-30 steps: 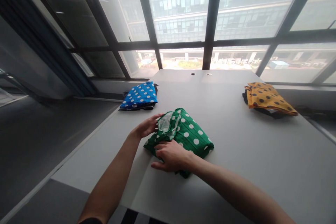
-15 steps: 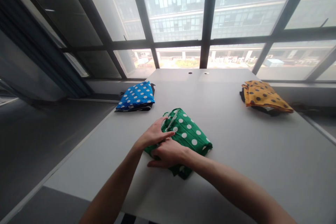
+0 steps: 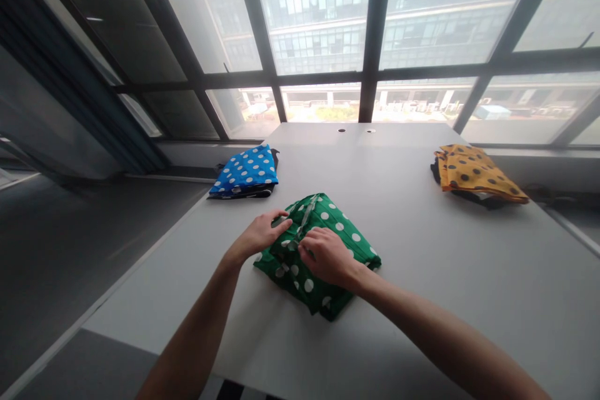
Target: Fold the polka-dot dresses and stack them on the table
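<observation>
Hands on green dotted bag (image 3: 328,231) — left hand (image 3: 260,234) fingers flat, open, right hand (image 3: 328,256) fingers pinching its zip.

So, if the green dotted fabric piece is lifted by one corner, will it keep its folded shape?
Probably not. The green dotted fabric piece shows soft creases and sags at its edges, so it likely flops open. It looks thin, so likely light. Both the left hand and the right hand press it flat.

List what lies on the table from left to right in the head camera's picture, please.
Blue dotted cloth → left hand → green dotted cloth under both hands → yellow dotted cloth, all on the white table.
</observation>
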A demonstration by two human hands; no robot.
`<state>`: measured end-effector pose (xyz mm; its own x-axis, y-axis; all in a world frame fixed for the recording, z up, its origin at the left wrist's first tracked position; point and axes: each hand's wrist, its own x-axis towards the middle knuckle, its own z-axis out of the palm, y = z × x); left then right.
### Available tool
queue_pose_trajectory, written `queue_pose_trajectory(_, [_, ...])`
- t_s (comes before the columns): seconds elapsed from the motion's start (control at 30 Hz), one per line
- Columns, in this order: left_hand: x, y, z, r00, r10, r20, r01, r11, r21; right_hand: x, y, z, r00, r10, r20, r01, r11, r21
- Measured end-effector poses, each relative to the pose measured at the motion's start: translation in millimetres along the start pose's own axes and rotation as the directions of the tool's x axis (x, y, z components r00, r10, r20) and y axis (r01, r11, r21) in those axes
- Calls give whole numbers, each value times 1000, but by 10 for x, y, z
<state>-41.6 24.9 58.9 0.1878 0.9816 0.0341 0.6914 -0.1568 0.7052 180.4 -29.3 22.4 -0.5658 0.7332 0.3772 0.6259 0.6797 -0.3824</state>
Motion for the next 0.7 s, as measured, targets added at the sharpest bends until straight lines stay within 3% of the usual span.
queue_pose_trajectory(0.07, [-83, -10, 31, 998, 28, 63, -27, 999, -18, -23, 111, -5, 990, 143, -16, -144, 988, -63])
queue_pose_trajectory(0.1, [-126, -24, 65, 995, 44, 89, -43, 999, -15, -18, 154, 6, 987, 158, -3, -157, 984, -82])
queue_pose_trajectory(0.23, [-242, -86, 247, 990, 101, 99, -107, 992, 62, 110, 236, 89, 997, 9, 81, -2, 996, -86])
queue_pose_trajectory(0.37, [-246, -88, 286, 993, 119, 7, -119, 990, 78, 252, 212, 141, 984, -104, 147, 113, 992, -53])
queue_pose_trajectory(0.47, [-240, -75, 179, 986, 28, -165, -29, 1000, -2, 261, 190, 115, 983, -102, 152, 108, 993, -37])
queue_pose_trajectory(0.53, [-265, -88, 94, 979, -82, -187, 53, 986, -155, 238, 211, 72, 994, -26, 109, 31, 999, -43])
queue_pose_trajectory(0.63, [-342, -172, 20, 966, -256, -22, 222, 876, -429, 218, 326, 4, 989, 142, 33, -141, 989, -50])
queue_pose_trajectory(0.7, [-392, -278, 19, 945, -317, 75, 313, 820, -479, 226, 443, -14, 975, 218, 41, -216, 975, -51])
